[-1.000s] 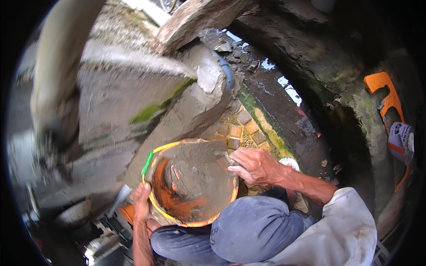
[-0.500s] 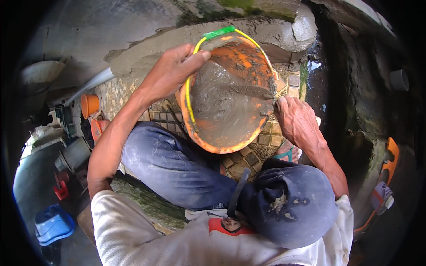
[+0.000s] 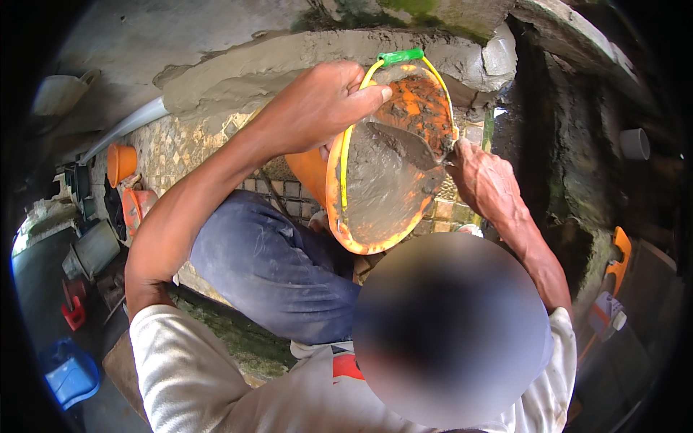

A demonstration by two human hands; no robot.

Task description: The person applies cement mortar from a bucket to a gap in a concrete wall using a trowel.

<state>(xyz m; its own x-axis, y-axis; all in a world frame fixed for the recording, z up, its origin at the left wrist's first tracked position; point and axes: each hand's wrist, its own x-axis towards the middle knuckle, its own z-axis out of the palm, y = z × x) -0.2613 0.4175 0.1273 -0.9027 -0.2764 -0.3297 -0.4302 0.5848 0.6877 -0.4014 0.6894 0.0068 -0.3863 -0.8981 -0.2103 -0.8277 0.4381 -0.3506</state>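
An orange bucket (image 3: 306, 175) is tilted, so its mouth faces up toward me. Grey wet mortar (image 3: 375, 206) fills its lower part and smears the orange inner wall. My left hand (image 3: 336, 101) is closed on the left rim, thumb over the edge, beside the yellow handle with its green grip (image 3: 401, 55). At the right rim, my right hand (image 3: 482, 177) is wrapped round a trowel, whose handle is hidden in the fist. The mortar-coated trowel blade (image 3: 410, 143) points left inside the bucket, against the mortar.
Behind the bucket runs a ledge coated in fresh mortar (image 3: 224, 83), above small tiles. A grey pipe (image 3: 133, 124) and an orange pot (image 3: 123, 164) lie left, with a blue plastic container (image 3: 72, 375) lower down. A white bottle (image 3: 605, 315) and grey cup (image 3: 634, 144) are right.
The bucket has shifted right and tilted more, its outer left side now showing. My left hand moved right with it. The trowel blade now angles down toward the right.
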